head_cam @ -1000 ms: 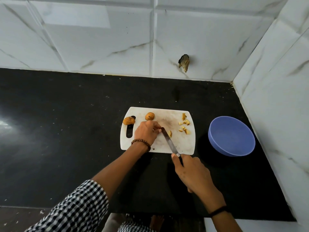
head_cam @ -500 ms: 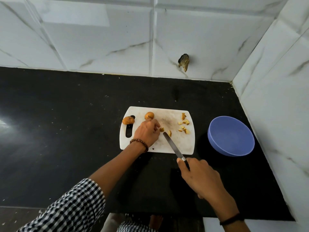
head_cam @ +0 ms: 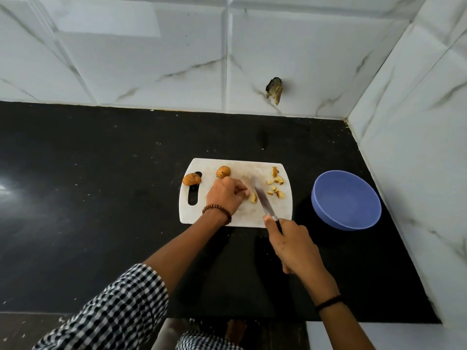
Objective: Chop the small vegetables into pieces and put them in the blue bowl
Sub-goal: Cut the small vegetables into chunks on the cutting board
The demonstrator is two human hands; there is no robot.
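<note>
- We see a white cutting board [head_cam: 242, 218] lying on a black counter [head_cam: 101, 198], in a corner of white marbled wall tiles [head_cam: 151, 59].
- The left hand [head_cam: 225, 195] rests on the middle of the board. Its fingers are curled down and the tips pinch a cut chunk [head_cam: 253, 197] against the board.
- The right hand [head_cam: 290, 246] is at the near edge of the board, fingers wrapped tight round the handle of a knife [head_cam: 262, 200], with the forefinger laid along the top.
- The blade points away from us and slightly left, and its edge is just to the right of the cut chunk. We cannot tell whether it touches the board.
- One whole small vegetable [head_cam: 223, 171] sits on the far side of the board, just beyond the left hand.
- A second vegetable [head_cam: 191, 179] lies at the board's left edge, over the far end of the handle slot.
- A scatter of chopped pieces [head_cam: 276, 188] lies on the right part of the board, to the right of the blade.
- The blue bowl [head_cam: 346, 200] stands upright on the counter to the right of the board, near it but apart.
- A beaded bracelet [head_cam: 217, 210] is on the left wrist, a black band [head_cam: 328, 302] on the right, and a checked sleeve [head_cam: 113, 306] covers the left upper arm.
- A ragged hole [head_cam: 274, 90] shows in the far wall.
</note>
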